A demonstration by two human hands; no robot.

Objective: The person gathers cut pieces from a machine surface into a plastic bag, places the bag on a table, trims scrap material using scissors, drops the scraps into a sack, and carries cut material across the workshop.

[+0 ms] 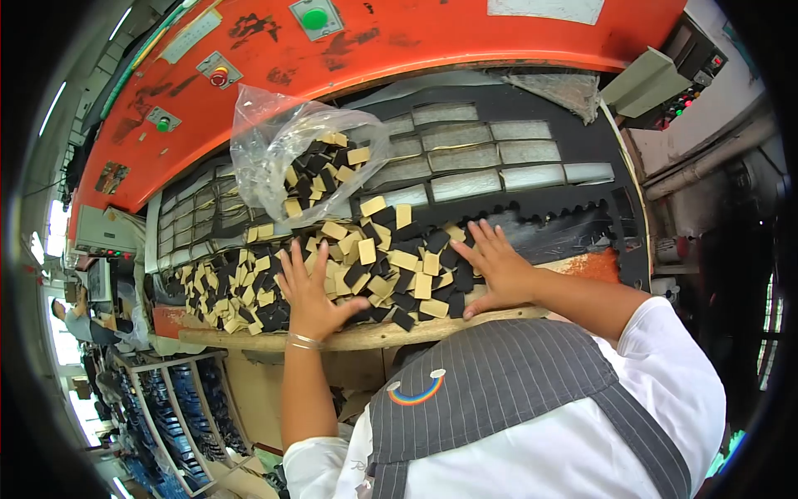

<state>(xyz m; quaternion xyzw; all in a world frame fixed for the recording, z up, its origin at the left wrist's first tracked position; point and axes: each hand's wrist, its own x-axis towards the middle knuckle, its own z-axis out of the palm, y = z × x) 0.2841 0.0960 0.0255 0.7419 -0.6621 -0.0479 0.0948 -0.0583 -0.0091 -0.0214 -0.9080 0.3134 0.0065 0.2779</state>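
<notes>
A broad heap of small rectangular pieces (366,249), tan on one face and black on the other, lies along the front of the machine bed. My left hand (309,293) rests on the heap with its fingers spread. At the heap's right end, my right hand (501,268) is spread too, its fingertips touching the pieces. Neither hand grips anything that I can see. Behind the heap, a clear plastic bag (258,137) lies with its mouth open toward me, holding more of the same pieces.
A wooden rail (399,334) edges the bed in front. Behind stands the orange machine body (399,41) with a green button (314,18) and a red knob (219,76). A cut-out sheet (490,150) covers the bed. Racks (179,407) stand lower left; another person (79,320) is at far left.
</notes>
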